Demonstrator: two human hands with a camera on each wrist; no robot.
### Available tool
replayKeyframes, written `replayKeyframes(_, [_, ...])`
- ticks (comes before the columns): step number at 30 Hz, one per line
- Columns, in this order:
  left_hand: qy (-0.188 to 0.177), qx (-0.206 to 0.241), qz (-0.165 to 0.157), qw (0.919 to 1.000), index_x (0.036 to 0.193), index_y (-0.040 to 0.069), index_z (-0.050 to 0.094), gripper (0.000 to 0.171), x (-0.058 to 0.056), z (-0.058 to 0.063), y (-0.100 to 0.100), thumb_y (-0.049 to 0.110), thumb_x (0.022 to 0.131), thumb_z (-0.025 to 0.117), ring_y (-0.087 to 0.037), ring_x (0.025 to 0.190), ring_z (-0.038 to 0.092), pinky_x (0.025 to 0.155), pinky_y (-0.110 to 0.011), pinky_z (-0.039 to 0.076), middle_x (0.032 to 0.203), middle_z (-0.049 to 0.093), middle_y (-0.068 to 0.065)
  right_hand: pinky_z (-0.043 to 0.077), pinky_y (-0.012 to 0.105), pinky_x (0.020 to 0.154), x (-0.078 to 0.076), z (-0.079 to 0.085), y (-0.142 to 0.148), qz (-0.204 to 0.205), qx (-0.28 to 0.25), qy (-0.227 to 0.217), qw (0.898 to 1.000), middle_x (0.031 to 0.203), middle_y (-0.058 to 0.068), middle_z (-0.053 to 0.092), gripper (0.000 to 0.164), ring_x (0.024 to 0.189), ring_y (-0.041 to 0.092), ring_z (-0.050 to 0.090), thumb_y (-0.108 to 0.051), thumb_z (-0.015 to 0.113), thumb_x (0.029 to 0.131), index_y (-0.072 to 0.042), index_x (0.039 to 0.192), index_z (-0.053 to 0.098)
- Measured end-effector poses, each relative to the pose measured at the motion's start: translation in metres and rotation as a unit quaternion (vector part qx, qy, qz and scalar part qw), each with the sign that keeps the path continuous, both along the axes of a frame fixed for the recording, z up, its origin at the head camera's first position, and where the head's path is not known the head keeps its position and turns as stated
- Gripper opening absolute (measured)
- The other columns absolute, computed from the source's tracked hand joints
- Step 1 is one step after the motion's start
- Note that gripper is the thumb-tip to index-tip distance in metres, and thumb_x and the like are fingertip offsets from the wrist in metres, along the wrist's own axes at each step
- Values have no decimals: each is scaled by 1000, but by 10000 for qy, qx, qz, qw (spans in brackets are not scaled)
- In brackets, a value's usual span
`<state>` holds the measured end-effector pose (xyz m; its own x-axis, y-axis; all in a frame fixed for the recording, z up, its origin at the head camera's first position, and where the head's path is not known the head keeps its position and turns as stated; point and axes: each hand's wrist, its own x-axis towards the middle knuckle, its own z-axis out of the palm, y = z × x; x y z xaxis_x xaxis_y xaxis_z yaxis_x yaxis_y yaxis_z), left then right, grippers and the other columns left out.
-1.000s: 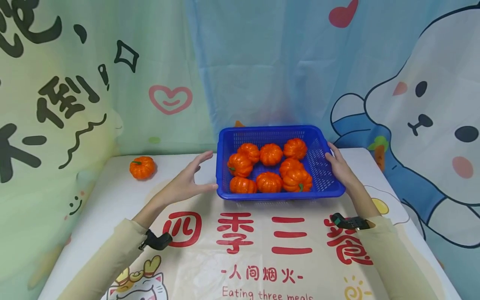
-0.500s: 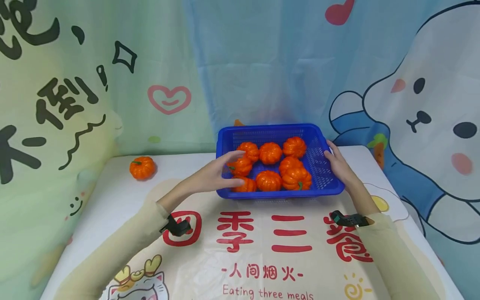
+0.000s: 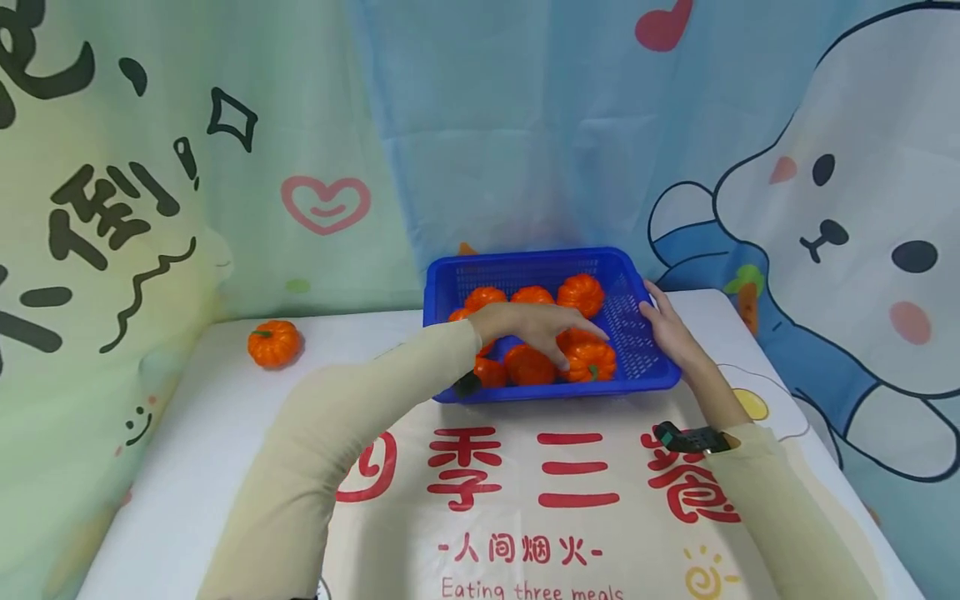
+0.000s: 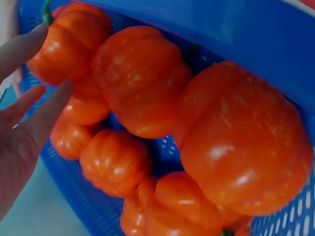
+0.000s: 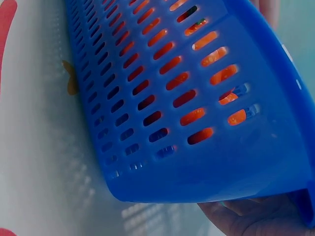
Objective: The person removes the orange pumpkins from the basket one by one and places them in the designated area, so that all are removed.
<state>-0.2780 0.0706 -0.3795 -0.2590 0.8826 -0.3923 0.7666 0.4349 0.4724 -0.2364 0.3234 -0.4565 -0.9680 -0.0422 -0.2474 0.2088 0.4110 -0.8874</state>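
A blue perforated plastic basket (image 3: 630,386) stands at the back of the table with several small orange pumpkins in it. My left hand (image 3: 528,323) reaches in over them from the left, fingers and thumb spread above the front-right pumpkin (image 3: 592,363). In the left wrist view, spread fingers (image 4: 49,110) come close to a green-stemmed pumpkin (image 4: 74,44); a nearer pumpkin (image 4: 241,137) fills much of the right side. My right hand (image 3: 675,332) holds the basket's right end; in the right wrist view part of that hand (image 5: 261,219) shows beneath the basket wall (image 5: 206,172).
One more pumpkin (image 3: 274,343) with a green stem sits alone at the table's back left. A printed cloth (image 3: 517,467) with red characters covers the table's middle. A patterned curtain (image 3: 480,150) hangs right behind the table.
My left hand has moved right, from outside the basket's left side to over the front pumpkins within it. My right hand stays on the basket's right end. The view has shifted slightly.
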Motion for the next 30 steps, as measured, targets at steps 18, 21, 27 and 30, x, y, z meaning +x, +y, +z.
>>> replayKeyframes(18, [274, -59, 185, 9994, 137, 23, 39, 58, 5, -15, 18, 19, 88, 71, -15, 131, 41, 117, -34, 33, 142, 45, -1, 7, 69, 115, 3, -1, 0, -40, 82, -25, 10000, 163, 21, -2, 60, 147, 49, 10, -41, 19, 106, -26, 156, -11])
replayKeyframes(21, [299, -6, 233, 9993, 135, 23, 39, 57, 6, -17, 19, 21, 88, 71, -15, 128, 44, 116, -33, 35, 140, 47, -1, 9, 70, 115, 4, -2, 1, -57, 116, -25, 9999, 162, 22, 0, 61, 146, 51, 12, -42, 19, 105, -26, 155, -11])
replayKeyframes(27, [255, 57, 334, 9991, 134, 25, 35, 57, 5, -21, 17, 25, 89, 70, -16, 116, 52, 109, -30, 42, 130, 54, -2, 9, 70, 114, 3, -1, -1, -25, 72, -26, 10000, 163, 21, 0, 61, 146, 50, 13, -43, 20, 105, -27, 155, -11])
replayKeyframes(30, [274, 100, 365, 9989, 134, 26, 35, 57, 4, -23, 15, 26, 89, 70, -15, 116, 52, 109, -30, 42, 131, 53, -2, 9, 71, 114, 2, -2, -2, -28, 88, -42, 9999, 163, 21, 0, 61, 146, 50, 13, -43, 20, 105, -29, 155, -12])
